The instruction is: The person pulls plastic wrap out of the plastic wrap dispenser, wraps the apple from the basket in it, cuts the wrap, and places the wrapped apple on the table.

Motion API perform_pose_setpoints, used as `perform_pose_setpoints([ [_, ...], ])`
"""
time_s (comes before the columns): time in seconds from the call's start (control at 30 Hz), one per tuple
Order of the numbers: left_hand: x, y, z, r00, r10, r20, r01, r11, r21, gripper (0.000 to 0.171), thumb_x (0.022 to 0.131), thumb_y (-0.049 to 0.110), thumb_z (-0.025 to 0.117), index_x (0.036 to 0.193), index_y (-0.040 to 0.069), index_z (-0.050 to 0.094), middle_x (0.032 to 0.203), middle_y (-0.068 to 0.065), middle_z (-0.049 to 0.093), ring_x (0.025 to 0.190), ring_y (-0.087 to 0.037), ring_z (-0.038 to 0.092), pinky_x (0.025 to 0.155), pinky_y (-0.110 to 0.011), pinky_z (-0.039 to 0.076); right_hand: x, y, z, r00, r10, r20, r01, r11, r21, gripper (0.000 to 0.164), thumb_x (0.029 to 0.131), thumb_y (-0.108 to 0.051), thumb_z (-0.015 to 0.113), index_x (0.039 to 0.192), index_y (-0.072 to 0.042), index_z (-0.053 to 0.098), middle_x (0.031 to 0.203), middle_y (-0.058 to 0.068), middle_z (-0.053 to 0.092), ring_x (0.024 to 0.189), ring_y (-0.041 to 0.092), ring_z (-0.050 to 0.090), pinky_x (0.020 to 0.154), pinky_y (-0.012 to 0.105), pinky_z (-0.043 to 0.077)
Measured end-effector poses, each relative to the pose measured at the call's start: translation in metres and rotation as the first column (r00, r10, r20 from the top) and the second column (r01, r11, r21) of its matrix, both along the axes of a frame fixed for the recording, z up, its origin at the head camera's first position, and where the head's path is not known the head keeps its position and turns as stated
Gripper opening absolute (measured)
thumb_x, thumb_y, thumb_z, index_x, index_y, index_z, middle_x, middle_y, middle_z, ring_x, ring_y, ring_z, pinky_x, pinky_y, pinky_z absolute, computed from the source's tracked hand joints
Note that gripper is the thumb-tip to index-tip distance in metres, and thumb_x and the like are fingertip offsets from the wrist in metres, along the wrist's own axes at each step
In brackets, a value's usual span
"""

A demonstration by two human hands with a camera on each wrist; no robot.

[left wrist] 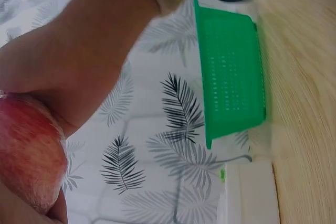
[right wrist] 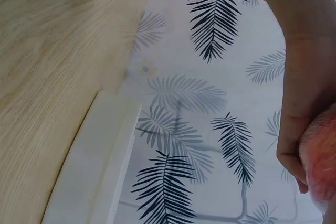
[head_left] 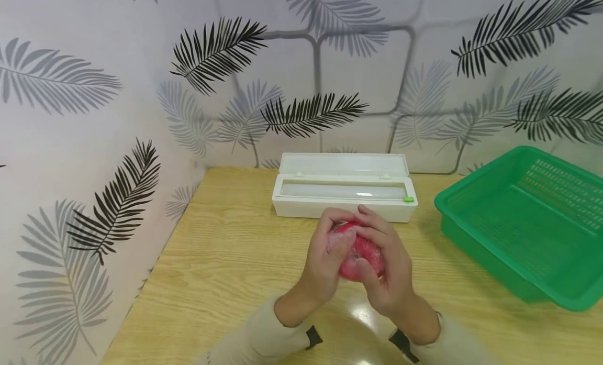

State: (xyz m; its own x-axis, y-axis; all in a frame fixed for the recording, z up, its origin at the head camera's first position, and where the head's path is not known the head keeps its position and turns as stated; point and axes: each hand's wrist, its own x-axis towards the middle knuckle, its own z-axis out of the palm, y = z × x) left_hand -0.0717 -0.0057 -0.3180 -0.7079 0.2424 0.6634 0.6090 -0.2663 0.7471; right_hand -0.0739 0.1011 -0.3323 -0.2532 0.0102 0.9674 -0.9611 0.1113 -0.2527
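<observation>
Both hands hold a red apple (head_left: 367, 252) above the table, in front of a white box. Clear cling film covers the apple; its shine and creases show in the head view. My left hand (head_left: 324, 260) curls round the left side, with its thumb across the top. From the right, my right hand (head_left: 390, 268) grips it, thumb pressed near the middle of the film. In the left wrist view the apple (left wrist: 31, 153) shows streaked red skin under the film. Only an edge of the apple (right wrist: 321, 153) appears in the right wrist view. The palms hide its sides.
Behind the hands stands the white cling film dispenser (head_left: 339, 207), its lid (head_left: 344, 165) raised and a green slider (head_left: 408, 199) at its right end. A green plastic basket (head_left: 490, 257) sits on the right of the wooden table (head_left: 226, 260). A leaf-patterned wall covering (head_left: 292, 66) rises behind.
</observation>
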Motion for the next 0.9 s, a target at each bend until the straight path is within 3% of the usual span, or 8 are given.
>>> perform_pose_setpoints([
  [0.13,0.001,0.005,-0.002,0.999,-0.049,0.008,0.048,0.994,0.099,0.017,0.090,0.002,0.034,0.099,-0.013,0.037,0.090,-0.027,0.044,0.080,-0.012,0.051,0.058,-0.025,0.051,-0.004,-0.005,-0.002,0.990,-0.068,-0.124,0.058,0.995,-0.081,0.031,0.085,-0.013,0.049,0.087,0.017,0.053,0.091,0.029,0.055,0.092,0.037,0.053,0.085,0.035,0.045],
  [0.27,0.002,0.008,-0.005,0.999,-0.040,-0.010,0.041,0.992,0.123,0.014,0.090,-0.002,0.030,0.095,-0.014,0.035,0.084,-0.027,0.044,0.076,-0.011,0.052,0.056,-0.026,0.051,-0.005,-0.008,-0.002,0.984,-0.097,-0.149,0.078,0.989,-0.128,0.028,0.085,-0.008,0.045,0.083,0.018,0.053,0.086,0.030,0.055,0.085,0.035,0.055,0.081,0.033,0.047],
  [0.43,0.000,0.006,-0.005,1.000,-0.022,0.009,0.021,0.996,0.092,0.012,0.091,-0.003,0.029,0.094,-0.012,0.035,0.083,-0.025,0.045,0.076,-0.012,0.053,0.055,-0.029,0.051,-0.005,-0.008,-0.003,0.990,-0.078,-0.117,0.065,0.992,-0.109,0.028,0.088,-0.006,0.041,0.084,0.018,0.054,0.087,0.030,0.055,0.087,0.034,0.055,0.083,0.033,0.046],
  [0.6,-0.003,0.002,-0.004,0.997,0.047,0.054,-0.045,0.999,-0.028,0.019,0.093,0.006,0.034,0.103,-0.009,0.035,0.097,-0.021,0.045,0.084,-0.016,0.052,0.060,-0.031,0.052,-0.005,-0.004,-0.002,0.997,-0.076,-0.017,0.074,0.994,-0.083,0.027,0.088,-0.006,0.040,0.088,0.019,0.052,0.092,0.030,0.055,0.092,0.035,0.055,0.085,0.033,0.045],
  [0.67,-0.003,0.002,-0.005,0.996,0.091,0.009,-0.090,0.993,-0.078,0.025,0.093,0.012,0.036,0.107,-0.008,0.034,0.105,-0.021,0.042,0.092,-0.020,0.050,0.065,-0.031,0.052,-0.003,-0.003,-0.001,0.996,-0.061,0.063,0.067,0.993,-0.097,0.026,0.088,-0.004,0.039,0.090,0.020,0.051,0.096,0.031,0.055,0.095,0.035,0.054,0.085,0.032,0.045],
  [0.77,-0.002,0.004,-0.007,0.984,0.135,-0.113,-0.148,0.982,-0.116,0.037,0.093,0.022,0.040,0.110,-0.009,0.031,0.114,-0.023,0.036,0.100,-0.026,0.046,0.072,-0.030,0.051,0.001,-0.003,0.002,0.979,0.017,0.203,0.018,0.986,-0.168,0.025,0.085,0.003,0.036,0.095,0.021,0.049,0.103,0.034,0.053,0.100,0.036,0.052,0.084,0.031,0.046],
  [0.9,-0.002,0.008,-0.010,0.940,0.214,-0.265,-0.241,0.967,-0.077,0.045,0.091,0.028,0.043,0.110,-0.012,0.033,0.110,-0.024,0.039,0.098,-0.028,0.049,0.074,-0.029,0.050,0.005,-0.008,0.003,0.961,0.101,0.256,-0.029,0.962,-0.271,0.026,0.083,0.009,0.032,0.098,0.023,0.047,0.105,0.035,0.051,0.103,0.038,0.050,0.085,0.031,0.045],
])
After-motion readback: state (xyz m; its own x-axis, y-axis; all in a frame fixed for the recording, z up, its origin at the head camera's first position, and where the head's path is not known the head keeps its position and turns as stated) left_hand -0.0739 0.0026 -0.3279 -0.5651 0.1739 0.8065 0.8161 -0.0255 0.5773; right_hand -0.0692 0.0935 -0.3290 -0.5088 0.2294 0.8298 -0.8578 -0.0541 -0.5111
